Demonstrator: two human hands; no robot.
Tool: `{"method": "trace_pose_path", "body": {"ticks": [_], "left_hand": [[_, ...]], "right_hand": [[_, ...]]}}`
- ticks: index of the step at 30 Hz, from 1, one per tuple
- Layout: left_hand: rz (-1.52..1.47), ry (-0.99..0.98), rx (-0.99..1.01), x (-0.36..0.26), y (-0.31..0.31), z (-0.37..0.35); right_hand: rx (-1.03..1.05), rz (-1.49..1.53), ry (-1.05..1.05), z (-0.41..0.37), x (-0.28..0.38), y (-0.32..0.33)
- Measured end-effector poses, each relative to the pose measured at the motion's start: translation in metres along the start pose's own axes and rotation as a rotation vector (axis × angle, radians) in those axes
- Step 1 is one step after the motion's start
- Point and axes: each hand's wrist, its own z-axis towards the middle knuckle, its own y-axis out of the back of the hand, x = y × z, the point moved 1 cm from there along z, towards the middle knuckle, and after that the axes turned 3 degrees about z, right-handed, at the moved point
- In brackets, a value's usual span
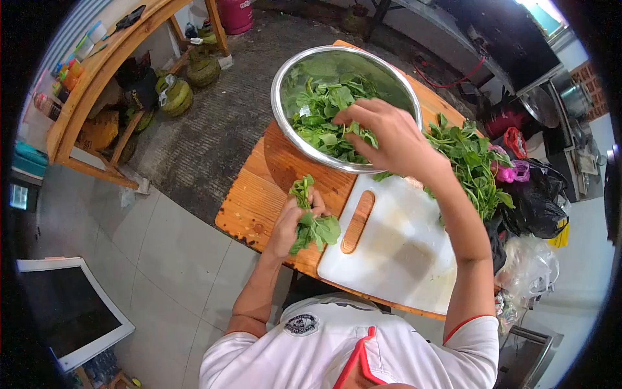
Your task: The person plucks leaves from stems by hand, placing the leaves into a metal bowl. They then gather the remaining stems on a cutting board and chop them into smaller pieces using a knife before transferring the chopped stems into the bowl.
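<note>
My left hand (293, 223) is closed around a small bunch of leafy greens (317, 229), low over the near left part of the wooden table. Leaves stick out above and below the fingers. My right hand (387, 135) reaches over the near right rim of a large steel bowl (283, 123), its fingers apart just above the leaves inside. Picked greens (334, 97) fill the bottom of this bowl, with a small pale tag-like piece among them. Beneath my right forearm lies a white cutting board (402, 227) with a handle slot.
A heap of uncut greens (470, 159) lies at the right of the wooden table (259, 188). Beyond it are a black plastic bag (538, 201) and a clear bag (528, 266). Green gas cylinders (175, 96) stand by a wooden shelf (97, 78) at the left.
</note>
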Motion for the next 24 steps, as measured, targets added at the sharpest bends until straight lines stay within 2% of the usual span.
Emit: {"method": "trace_pose_path", "body": {"ticks": [2, 5, 6, 9, 12, 15, 20, 24], "left_hand": [[-0.088, -0.024, 0.019, 0.002, -0.004, 0.001], [-0.123, 0.01, -0.006, -0.002, -0.003, 0.002], [-0.16, -0.077, 0.077, -0.001, -0.001, 0.003], [-0.146, 0.074, -0.235, -0.013, -0.018, -0.005], [-0.471, -0.162, 0.18, -0.001, -0.009, 0.001], [-0.091, -0.104, -0.119, 0.009, -0.009, -0.008], [0.242, -0.001, -0.168, 0.0, -0.021, -0.011], [0.364, -0.111, -0.145, -0.007, -0.029, -0.006]], "right_hand": [[0.002, -0.165, 0.138, 0.007, -0.02, -0.008], [-0.039, -0.039, 0.124, 0.007, 0.018, 0.009], [-0.111, 0.081, 0.142, 0.002, 0.032, 0.011], [0.038, 0.43, 0.003, -0.023, 0.063, -0.001], [-0.001, 0.314, -0.03, -0.038, 0.062, -0.035], [-0.05, 0.44, -0.179, -0.044, 0.061, -0.046], [-0.174, 0.405, -0.214, -0.051, 0.055, -0.058], [-0.195, 0.445, -0.239, -0.054, 0.053, -0.061]]}}
